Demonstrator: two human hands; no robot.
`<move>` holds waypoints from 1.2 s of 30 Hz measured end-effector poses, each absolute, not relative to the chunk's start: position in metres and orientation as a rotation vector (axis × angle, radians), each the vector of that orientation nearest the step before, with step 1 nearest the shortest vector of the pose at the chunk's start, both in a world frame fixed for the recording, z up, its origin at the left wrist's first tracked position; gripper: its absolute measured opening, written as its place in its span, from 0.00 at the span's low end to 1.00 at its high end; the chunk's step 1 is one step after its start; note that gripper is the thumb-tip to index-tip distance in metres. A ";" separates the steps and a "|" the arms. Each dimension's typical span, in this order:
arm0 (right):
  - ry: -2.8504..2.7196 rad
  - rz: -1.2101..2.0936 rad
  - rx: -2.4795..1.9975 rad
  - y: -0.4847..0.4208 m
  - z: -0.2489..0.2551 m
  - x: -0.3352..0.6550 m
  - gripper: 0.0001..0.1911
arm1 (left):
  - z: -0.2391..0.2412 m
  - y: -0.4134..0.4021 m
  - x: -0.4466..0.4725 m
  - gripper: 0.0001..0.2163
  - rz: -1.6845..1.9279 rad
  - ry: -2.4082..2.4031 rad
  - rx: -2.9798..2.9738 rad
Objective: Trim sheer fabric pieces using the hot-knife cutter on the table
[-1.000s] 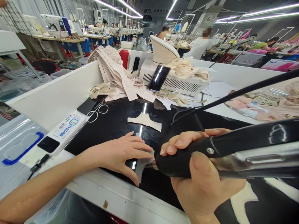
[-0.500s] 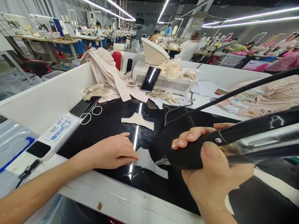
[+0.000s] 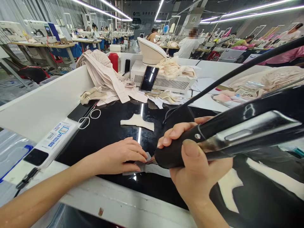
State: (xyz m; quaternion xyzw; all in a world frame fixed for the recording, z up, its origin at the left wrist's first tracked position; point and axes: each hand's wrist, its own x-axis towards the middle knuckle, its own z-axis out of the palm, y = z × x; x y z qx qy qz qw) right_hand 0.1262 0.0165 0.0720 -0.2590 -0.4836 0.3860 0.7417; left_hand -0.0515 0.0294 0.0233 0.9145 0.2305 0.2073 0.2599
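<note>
My left hand (image 3: 118,156) lies with its fingers stretched over a thin pale cut piece (image 3: 158,170) on the glossy black work surface (image 3: 104,136). My right hand (image 3: 190,164) is wrapped around a thick black-handled tool (image 3: 232,123) with a chrome strip and a screw on its side. The tool's narrow metal tip meets the pale piece close beside my left fingertips; whether it touches them I cannot tell. Beyond my hands lies a cream cut piece (image 3: 137,122). Another cream piece (image 3: 230,190) and a long cream strip (image 3: 275,177) lie to the right, partly behind my right arm and tool.
A black cable (image 3: 228,72) arcs over the right side. Beige fabric strips (image 3: 102,72), a phone (image 3: 149,78) and a vented white box (image 3: 161,80) stand at the back. Elastic loops (image 3: 84,123) and a power strip-like white box (image 3: 58,136) lie left. People sit at sewing machines beyond.
My right hand and the tool have moved left, bringing the tip up to my left fingertips. The pale piece has shifted and more of it is covered by my left hand.
</note>
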 end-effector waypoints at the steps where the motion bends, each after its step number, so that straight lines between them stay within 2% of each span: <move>1: -1.063 0.848 -0.565 0.016 0.071 0.126 0.19 | 0.023 0.029 -0.052 0.10 0.546 0.622 2.479; 11: -1.126 0.910 -0.548 0.004 0.069 0.134 0.17 | 0.025 0.028 -0.054 0.13 0.478 0.669 2.465; 19: -1.128 0.864 -0.601 0.001 0.071 0.133 0.20 | 0.025 0.028 -0.054 0.13 0.472 0.672 2.477; 27: -1.155 0.837 -0.622 0.006 0.070 0.137 0.17 | 0.024 0.024 -0.056 0.12 0.484 0.707 2.488; 31: -1.114 0.794 -0.676 0.015 0.072 0.144 0.19 | 0.027 0.020 -0.055 0.15 0.533 0.693 2.461; 36: -1.101 0.831 -0.656 0.011 0.074 0.144 0.19 | 0.029 0.015 -0.052 0.20 0.431 0.724 2.399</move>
